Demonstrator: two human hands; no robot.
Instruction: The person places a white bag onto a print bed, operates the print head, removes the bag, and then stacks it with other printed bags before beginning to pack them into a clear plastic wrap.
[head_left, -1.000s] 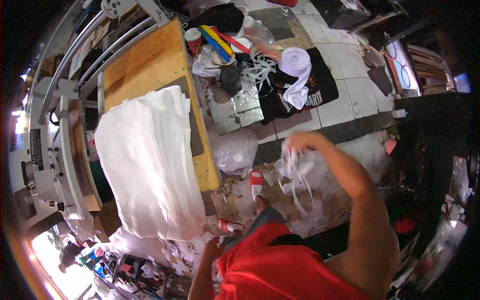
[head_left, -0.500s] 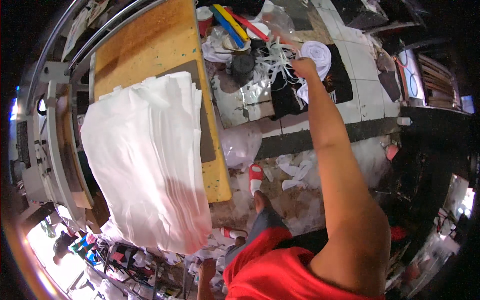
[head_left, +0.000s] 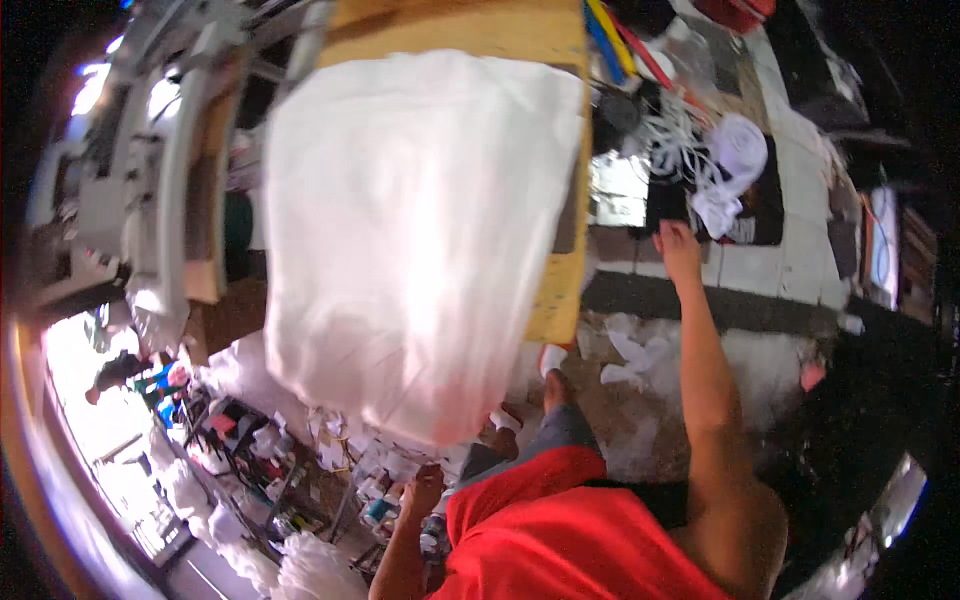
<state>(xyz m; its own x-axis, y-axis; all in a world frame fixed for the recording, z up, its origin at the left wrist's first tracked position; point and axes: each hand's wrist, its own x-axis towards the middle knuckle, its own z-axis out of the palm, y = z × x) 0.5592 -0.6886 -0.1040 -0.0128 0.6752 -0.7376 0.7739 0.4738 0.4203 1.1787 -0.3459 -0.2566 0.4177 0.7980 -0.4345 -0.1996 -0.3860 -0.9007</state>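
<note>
My right hand point(head_left: 679, 242) is stretched forward at the near edge of a black cloth point(head_left: 765, 215). Its fingers are smeared by motion, and I see nothing clearly held in them. Just beyond lie a rolled white fabric strip point(head_left: 738, 148), its loose end point(head_left: 717, 208) and a tangle of thin white strips point(head_left: 672, 135). Low down, my left hand point(head_left: 424, 488) hangs beside my red shirt, below a large stack of white fabric sheets point(head_left: 410, 220). Its fingers look bent but are blurred. The stack covers much of a yellow-brown table point(head_left: 450, 25) and drapes over its near end.
Blue, yellow and red long flat tools point(head_left: 612, 45) lie beyond the white strips. White scraps point(head_left: 640, 355) litter the floor near my feet. At lower left stands a dark rack point(head_left: 265, 440) crowded with items. A metal frame point(head_left: 190, 170) runs along the table's left side.
My right hand has drawn back from the white strips toward me. The view has swung left, so table and stack now sit further right. My left hand remains low by my side.
</note>
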